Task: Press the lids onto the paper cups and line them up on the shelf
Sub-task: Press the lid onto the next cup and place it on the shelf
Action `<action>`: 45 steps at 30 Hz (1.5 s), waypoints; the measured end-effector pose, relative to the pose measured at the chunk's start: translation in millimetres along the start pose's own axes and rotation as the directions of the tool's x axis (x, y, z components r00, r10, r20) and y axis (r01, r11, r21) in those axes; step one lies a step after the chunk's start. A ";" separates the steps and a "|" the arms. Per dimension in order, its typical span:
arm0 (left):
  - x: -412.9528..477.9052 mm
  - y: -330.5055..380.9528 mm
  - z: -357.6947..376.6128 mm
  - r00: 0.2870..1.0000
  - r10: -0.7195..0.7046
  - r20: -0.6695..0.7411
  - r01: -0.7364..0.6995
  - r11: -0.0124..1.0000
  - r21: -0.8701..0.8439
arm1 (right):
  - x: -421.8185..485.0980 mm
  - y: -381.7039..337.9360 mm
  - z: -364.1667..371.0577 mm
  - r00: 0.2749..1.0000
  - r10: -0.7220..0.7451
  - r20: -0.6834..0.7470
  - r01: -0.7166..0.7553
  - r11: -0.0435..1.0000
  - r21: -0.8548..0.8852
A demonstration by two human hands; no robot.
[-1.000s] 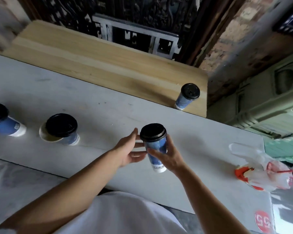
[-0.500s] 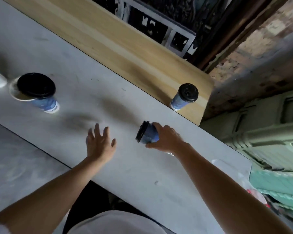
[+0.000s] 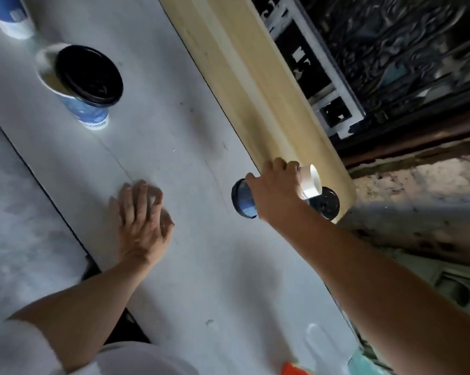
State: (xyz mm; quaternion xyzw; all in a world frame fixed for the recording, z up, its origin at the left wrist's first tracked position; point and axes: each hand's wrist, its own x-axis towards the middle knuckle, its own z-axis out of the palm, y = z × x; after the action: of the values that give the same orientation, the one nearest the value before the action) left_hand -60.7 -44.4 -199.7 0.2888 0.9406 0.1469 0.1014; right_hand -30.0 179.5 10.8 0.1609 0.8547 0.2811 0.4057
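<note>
The right hand (image 3: 275,193) has carried its cup (image 3: 244,203) from mid-table to the shelf (image 3: 255,77) edge — gripped sideways, black lid (image 3: 235,197) leftward, white base beside the shelved cup (image 3: 327,203). The left hand (image 3: 140,212) lies flat on the white table (image 3: 174,131), holding nothing. Four blue cups show — perhaps a fifth, blurred. Brick wall (image 3: 417,185) beyond.

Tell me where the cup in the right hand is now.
The held cup is tipped sideways right of centre in the head view, beside the lidded cup standing on the shelf.
</note>
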 end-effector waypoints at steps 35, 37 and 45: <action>0.3 1.4 4.8 0.999 -0.050 0.003 0.050 0.999 0.017 | 21.2 -20.1 -66.8 0.999 0.005 -0.053 -0.012 0.989 -0.146; 0.5 1.2 4.7 0.999 -0.047 -0.010 0.047 0.999 0.006 | 21.2 -20.9 -67.8 0.998 0.007 -0.065 -0.017 0.989 -0.150; 0.6 1.2 4.5 0.999 -0.050 0.018 0.050 0.999 0.019 | 20.4 -17.9 -69.7 0.995 0.095 -0.009 -0.095 0.973 -0.210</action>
State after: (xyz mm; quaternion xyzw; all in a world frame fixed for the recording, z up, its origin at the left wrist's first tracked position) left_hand -59.4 -42.1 -203.6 0.2673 0.9479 0.1330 0.1113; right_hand -98.1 151.2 23.4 0.1581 0.8114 0.3889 0.4068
